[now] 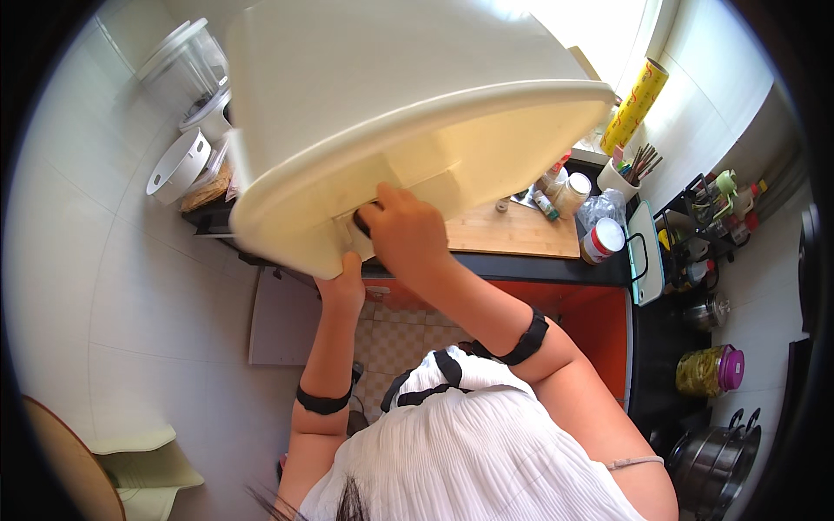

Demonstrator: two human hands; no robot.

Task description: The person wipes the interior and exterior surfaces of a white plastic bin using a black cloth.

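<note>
A large cream-white plastic bin is tilted in front of me, its open mouth facing me. My left hand grips the lower rim at the near left corner, thumb on the inside and fingers hidden behind the wall. Inside the mouth, my right hand is closed around a small dark object, mostly covered by the fingers. That object is against or close to the inner wall; what it is cannot be made out. Beneath the bin, a bamboo cutting board lies on the black countertop.
Right of the board stand a red-labelled jar, other jars and a chopstick holder. A white basket and a clear appliance are at left. Below the counter, a cabinet door hangs open.
</note>
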